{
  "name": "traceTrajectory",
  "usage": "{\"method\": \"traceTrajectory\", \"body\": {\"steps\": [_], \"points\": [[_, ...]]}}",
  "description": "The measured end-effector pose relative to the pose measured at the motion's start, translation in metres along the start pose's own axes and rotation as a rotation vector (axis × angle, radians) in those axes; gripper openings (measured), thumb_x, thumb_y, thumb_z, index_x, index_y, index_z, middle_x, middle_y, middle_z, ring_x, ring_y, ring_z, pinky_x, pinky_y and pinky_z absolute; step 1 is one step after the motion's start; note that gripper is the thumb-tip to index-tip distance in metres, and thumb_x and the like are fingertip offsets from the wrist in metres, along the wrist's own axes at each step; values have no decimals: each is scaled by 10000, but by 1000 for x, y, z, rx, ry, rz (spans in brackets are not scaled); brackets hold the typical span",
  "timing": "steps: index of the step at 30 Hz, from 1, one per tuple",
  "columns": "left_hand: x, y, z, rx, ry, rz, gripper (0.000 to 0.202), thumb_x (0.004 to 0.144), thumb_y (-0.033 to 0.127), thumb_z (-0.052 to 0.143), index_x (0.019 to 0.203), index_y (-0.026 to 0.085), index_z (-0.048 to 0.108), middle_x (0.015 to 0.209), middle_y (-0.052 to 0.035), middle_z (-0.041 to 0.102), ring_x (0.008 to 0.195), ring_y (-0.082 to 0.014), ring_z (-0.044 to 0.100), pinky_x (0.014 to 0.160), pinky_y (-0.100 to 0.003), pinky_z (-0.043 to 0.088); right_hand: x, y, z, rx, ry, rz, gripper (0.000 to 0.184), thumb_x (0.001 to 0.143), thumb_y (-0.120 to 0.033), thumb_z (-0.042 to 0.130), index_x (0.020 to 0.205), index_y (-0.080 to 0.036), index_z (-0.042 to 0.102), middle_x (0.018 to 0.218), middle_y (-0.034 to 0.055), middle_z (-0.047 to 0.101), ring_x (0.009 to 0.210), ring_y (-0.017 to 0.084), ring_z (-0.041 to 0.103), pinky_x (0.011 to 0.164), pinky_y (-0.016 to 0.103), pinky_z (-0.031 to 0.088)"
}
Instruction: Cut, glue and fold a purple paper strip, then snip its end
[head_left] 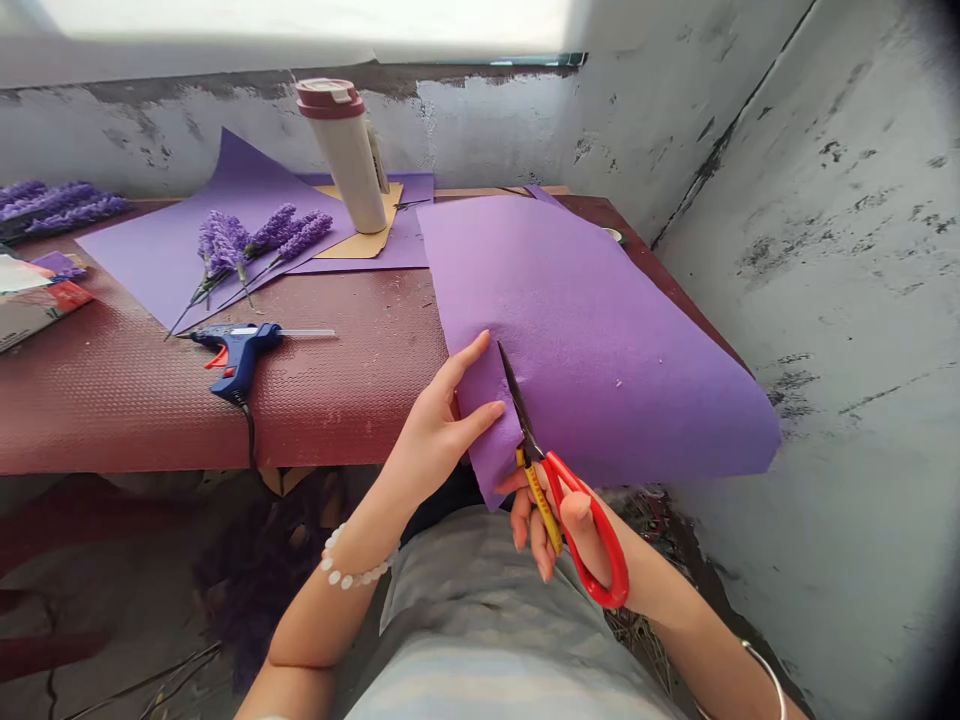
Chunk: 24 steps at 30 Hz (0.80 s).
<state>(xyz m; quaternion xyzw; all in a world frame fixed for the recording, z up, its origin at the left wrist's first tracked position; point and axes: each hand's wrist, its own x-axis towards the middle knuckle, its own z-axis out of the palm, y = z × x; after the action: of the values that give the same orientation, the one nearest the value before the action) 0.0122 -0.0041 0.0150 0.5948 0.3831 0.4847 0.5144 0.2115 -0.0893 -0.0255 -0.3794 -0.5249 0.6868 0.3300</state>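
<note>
A large purple foam sheet (592, 330) hangs over the front edge of the red-brown table (120, 400). My left hand (442, 425) pinches the sheet's near left edge between thumb and fingers. My right hand (559, 530) grips red-handled scissors (570, 510), whose blades (514, 395) are closed into a cut running up from the sheet's lower edge, just right of my left fingers.
A blue glue gun (240, 352) lies on the table with its cord over the edge. Purple lavender stems (247, 245) rest on another purple sheet (165, 250). A white tumbler (349, 150) stands at the back. A peeling wall (825, 250) closes the right side.
</note>
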Motion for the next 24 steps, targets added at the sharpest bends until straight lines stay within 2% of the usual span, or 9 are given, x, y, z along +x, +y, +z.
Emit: {"method": "traceTrajectory", "body": {"steps": [5, 10, 15, 18, 20, 24], "points": [[-3, -4, 1, -24, 15, -48, 785, 866, 258, 742, 1585, 235, 428, 1653, -70, 480, 1572, -301, 374, 1266, -438, 401, 4, 2, 12, 67, 97, 89, 897, 698, -1011, 480, 1026, -182, 573, 610, -33, 581, 400, 114, 545, 383, 204, 398], [-4, -5, 2, -29, 17, -73, 787, 865, 260, 743, 1585, 236, 427, 1642, -72, 494, 1557, -308, 400, 1245, -444, 436, 6, 1, 21, 40, 129, 70, 846, 699, -1004, 498, 906, -186, 570, 580, -42, 559, 388, 94, 529, 393, 192, 404], [-3, -9, 1, -4, 22, -46, 779, 867, 264, 752, 1580, 233, 441, 1646, -80, 486, 1566, -316, 382, 1270, -453, 395, 7, 2, 22, 111, 152, 118, 795, 682, -974, 577, 831, -193, 547, 561, -44, 568, 361, 82, 514, 371, 176, 378], [-3, -11, 0, 31, 13, -29, 766, 884, 283, 744, 1585, 248, 438, 1638, -79, 495, 1572, -323, 366, 1282, -472, 371, 9, 4, 24, 159, 169, 130, 726, 721, -909, 629, 823, -195, 545, 537, -48, 573, 338, 81, 506, 348, 166, 358], [-4, -12, 0, 29, 16, -36, 763, 886, 283, 742, 1585, 253, 438, 1630, -78, 505, 1566, -326, 378, 1275, -482, 382, 10, 6, 26, 177, 182, 127, 692, 748, -877, 637, 824, -196, 544, 530, -46, 582, 335, 83, 517, 341, 160, 352], [-5, -12, 1, -5, 28, -66, 777, 877, 275, 747, 1586, 255, 431, 1638, -79, 494, 1549, -332, 406, 1243, -490, 432, 11, 8, 31, 184, 206, 134, 728, 729, -921, 596, 821, -201, 533, 510, -43, 587, 309, 96, 519, 308, 161, 335]]}}
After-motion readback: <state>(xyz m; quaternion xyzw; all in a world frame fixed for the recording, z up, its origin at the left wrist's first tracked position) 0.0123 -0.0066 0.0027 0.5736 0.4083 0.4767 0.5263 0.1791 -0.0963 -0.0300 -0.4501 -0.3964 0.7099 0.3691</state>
